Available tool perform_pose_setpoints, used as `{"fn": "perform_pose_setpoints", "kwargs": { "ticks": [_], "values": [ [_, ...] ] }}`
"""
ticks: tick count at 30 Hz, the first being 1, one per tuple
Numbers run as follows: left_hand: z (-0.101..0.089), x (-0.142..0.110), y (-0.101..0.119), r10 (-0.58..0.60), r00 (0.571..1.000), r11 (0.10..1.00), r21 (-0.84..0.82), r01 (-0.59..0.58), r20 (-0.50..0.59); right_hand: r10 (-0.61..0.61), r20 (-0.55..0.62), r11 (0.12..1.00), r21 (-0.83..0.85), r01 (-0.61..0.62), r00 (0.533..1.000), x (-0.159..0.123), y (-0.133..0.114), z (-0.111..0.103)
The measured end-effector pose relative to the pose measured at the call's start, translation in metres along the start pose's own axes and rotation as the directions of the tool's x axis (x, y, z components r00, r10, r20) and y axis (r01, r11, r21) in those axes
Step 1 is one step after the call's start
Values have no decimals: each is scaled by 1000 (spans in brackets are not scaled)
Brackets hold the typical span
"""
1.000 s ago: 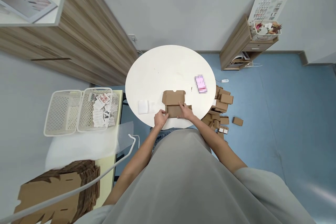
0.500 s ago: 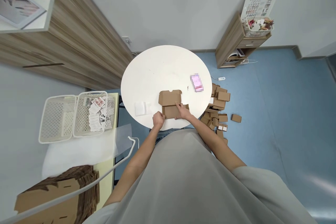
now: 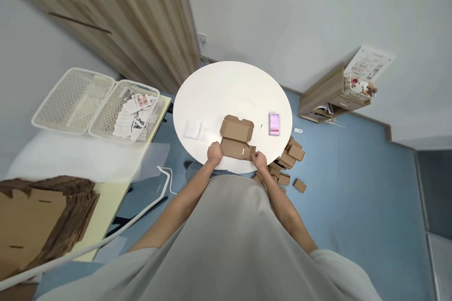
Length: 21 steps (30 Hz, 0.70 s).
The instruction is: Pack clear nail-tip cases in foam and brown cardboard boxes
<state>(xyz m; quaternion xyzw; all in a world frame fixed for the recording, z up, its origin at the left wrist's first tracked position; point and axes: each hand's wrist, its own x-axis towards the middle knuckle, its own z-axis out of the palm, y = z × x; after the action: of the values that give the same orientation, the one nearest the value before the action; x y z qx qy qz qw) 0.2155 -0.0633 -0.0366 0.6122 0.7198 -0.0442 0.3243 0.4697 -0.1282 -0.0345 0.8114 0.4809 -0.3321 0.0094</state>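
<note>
Box [image 3: 237, 129] lies open on the table [image 3: 229, 84], long axis running left to right between your hands, with your right hand [image 3: 260, 160] pinching its right-end flap [image 3: 253, 150] and your left hand [image 3: 214, 153] curled against the opposite end, grip hidden.

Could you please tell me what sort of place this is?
Probably a packing room, judging by the stacked flat brown cardboard blanks, the piled brown cardboard boxes and the open brown cardboard box on the round white table.
</note>
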Motion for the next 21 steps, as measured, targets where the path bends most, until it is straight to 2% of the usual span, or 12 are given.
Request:
{"fn": "perform_pose_setpoints", "kwargs": {
  "ticks": [2, 7, 11, 15, 18, 21],
  "values": [
    [1, 1, -1, 10, 1000, 1000, -22, -10, 5, -16, 12, 999, -38, 17, 1000, 1, -5, -1],
    [3, 1, -2, 12, 1000, 998, -61, -13, -10, -118, -42, 993, -34, 117, 992, -6, -26, -6],
    [4, -1, -1, 8, 1000, 997, -76, -8, 0, -193, 4, 981, -3, 193, 981, -8, -50, -7],
    [3, -1, 0, 10, 1000, 999, -52, -10, 8, -170, 27, 985, -36, 171, 985, -5, -69, -6],
    [2, 3, -1, 20, 999, 1000, -21, -20, 31, -135, 69, 977, -156, 145, 988, -2, -74, -6],
    [0, 7, -3, 21, 998, 1000, 8, -22, 63, -109, 98, 970, -205, 127, 989, 0, -74, -5]
  ]
}}
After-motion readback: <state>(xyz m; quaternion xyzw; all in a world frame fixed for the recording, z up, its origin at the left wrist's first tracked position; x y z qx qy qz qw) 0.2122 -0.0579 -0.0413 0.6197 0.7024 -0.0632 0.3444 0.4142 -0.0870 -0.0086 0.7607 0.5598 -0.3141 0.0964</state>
